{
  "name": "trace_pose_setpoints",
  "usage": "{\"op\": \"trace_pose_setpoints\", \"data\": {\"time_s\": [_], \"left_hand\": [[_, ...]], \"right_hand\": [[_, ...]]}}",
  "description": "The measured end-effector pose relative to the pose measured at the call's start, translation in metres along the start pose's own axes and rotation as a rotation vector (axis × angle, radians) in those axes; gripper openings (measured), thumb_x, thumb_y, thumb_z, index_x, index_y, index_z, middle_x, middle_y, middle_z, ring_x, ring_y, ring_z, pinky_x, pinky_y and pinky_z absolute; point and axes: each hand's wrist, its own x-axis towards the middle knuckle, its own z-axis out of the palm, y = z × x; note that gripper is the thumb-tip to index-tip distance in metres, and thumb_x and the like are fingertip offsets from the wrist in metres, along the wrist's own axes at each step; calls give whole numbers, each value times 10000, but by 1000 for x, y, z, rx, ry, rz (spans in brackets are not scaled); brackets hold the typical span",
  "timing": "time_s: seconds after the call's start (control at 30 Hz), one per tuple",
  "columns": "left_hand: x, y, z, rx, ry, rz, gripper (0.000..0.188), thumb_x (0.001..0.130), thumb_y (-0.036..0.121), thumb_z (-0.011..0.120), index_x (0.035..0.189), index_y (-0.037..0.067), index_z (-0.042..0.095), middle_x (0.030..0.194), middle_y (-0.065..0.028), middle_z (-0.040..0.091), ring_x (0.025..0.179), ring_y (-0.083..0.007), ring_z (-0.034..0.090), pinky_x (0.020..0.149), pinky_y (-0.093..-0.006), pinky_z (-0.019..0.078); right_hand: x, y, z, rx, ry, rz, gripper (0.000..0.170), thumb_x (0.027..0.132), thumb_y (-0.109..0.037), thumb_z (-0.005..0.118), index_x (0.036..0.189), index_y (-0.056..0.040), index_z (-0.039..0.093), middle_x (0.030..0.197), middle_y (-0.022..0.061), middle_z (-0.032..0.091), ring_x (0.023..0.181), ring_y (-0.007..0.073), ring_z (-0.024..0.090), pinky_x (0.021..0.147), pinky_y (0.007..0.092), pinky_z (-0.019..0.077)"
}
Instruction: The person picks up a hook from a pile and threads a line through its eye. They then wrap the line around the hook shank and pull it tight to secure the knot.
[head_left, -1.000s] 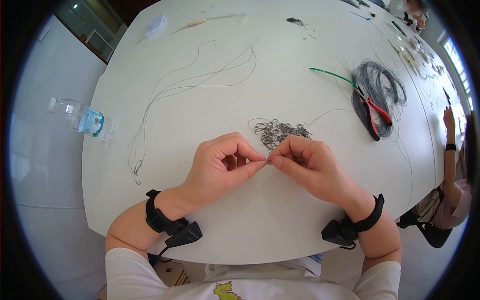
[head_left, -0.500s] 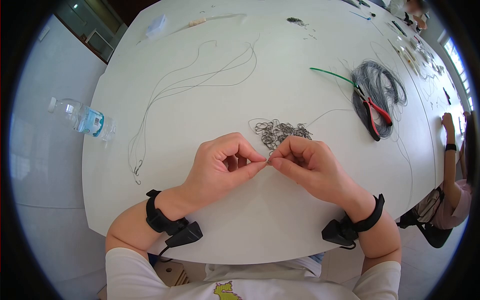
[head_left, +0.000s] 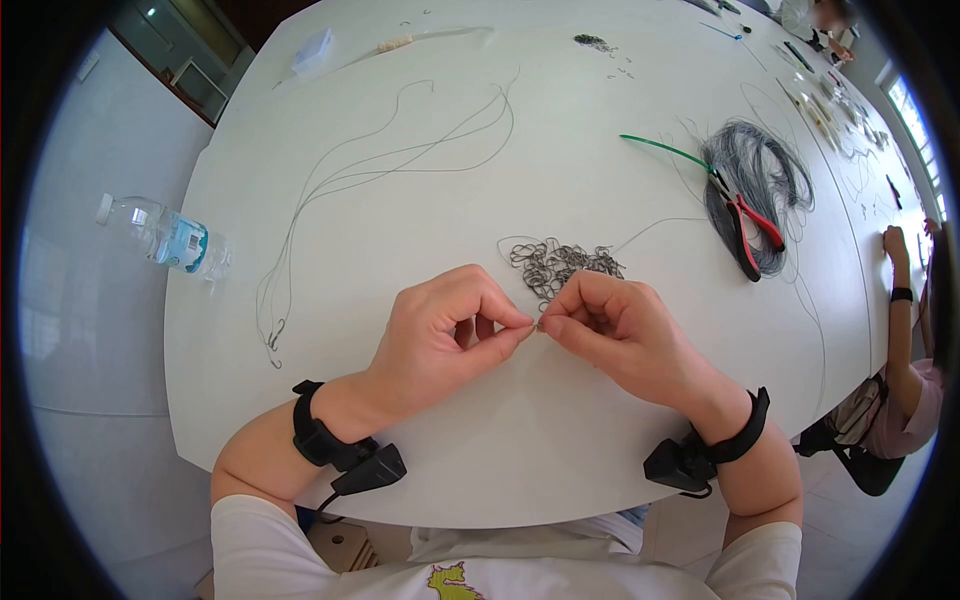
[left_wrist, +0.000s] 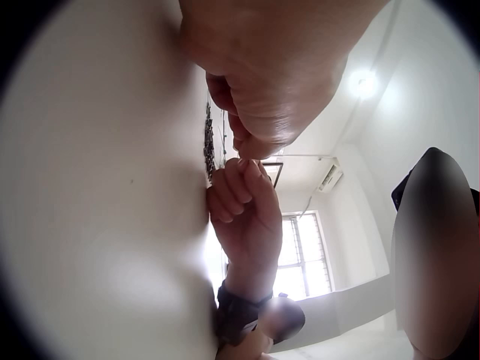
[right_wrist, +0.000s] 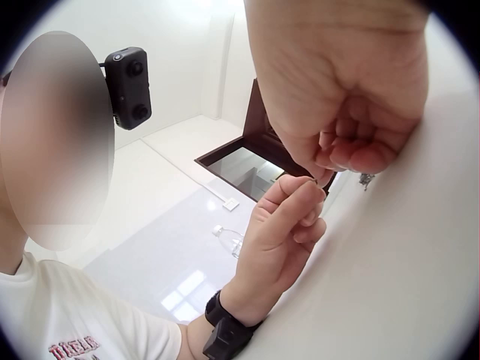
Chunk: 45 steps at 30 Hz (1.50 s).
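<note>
In the head view, my left hand (head_left: 435,335) and right hand (head_left: 635,340) meet fingertip to fingertip just in front of a pile of dark metal hooks (head_left: 560,268). Thumb and index finger of each hand pinch a tiny metal piece (head_left: 539,325), mostly hidden by the fingertips. A bit of it shows at the left fingertips in the right wrist view, where the left hand (right_wrist: 277,236) is below the right hand (right_wrist: 337,82). A thin line (head_left: 660,224) runs from the pile toward a grey bundle of line (head_left: 750,165). Both wrist views hide the grip's detail.
Red-handled pliers (head_left: 762,225) and a green tie (head_left: 660,146) lie by the bundle. Long lines with hooks (head_left: 275,345) stretch across the left side, near a water bottle (head_left: 180,240). Small rings (head_left: 592,42) are at the back. Other people sit at the right.
My fingertips have shifted very slightly around the tiny piece, which shows less than before. At the right edge, another person's hand has lowered and curled.
</note>
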Motion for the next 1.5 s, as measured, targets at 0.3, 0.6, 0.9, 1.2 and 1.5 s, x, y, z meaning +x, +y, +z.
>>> {"op": "trace_pose_setpoints", "data": {"time_s": [0.3, 0.6, 0.9, 1.2, 1.5], "left_hand": [[-2, 0, 0, -89, -9, -163, 112, 850, -51, 701, 847, 38, 632, 818, 15, 617, 697, -24, 545, 578, -182, 424], [-2, -1, -1, -122, -10, -205, 94, 876, -36, 683, 867, 36, 623, 831, 17, 627, 716, -18, 544, 610, -185, 439], [2, 5, -2, -118, -43, -278, 49, 907, 42, 679, 899, 41, 631, 822, 48, 604, 692, 7, 504, 603, -169, 411], [18, 36, -77, 135, 238, -2, 62, 907, 68, 678, 903, 59, 617, 825, 63, 575, 735, -2, 496, 640, -172, 407], [-79, 20, -164, 584, 313, -271, 55, 895, -11, 586, 914, 39, 599, 789, 34, 534, 736, -45, 502, 619, -209, 409]], "right_hand": [[0, 4, 4, -3, 44, -50, 126, 899, -106, 638, 937, 13, 623, 656, -3, 564, 590, 53, 457, 538, 234, 391], [-2, -7, 1, -93, 17, -51, 114, 887, -92, 646, 934, 9, 622, 650, -2, 547, 560, 66, 443, 523, 241, 376], [-4, -9, -8, -353, 121, -289, 67, 870, -45, 658, 891, -10, 604, 713, 84, 619, 581, 169, 570, 559, 286, 463], [-11, -27, -55, -590, 594, -391, 44, 905, -36, 657, 902, 1, 632, 706, 21, 597, 632, 55, 536, 581, 206, 438], [-18, -61, -90, -887, 558, -286, 90, 857, -82, 670, 867, -3, 627, 686, 85, 609, 607, 186, 565, 610, 296, 468]]}}
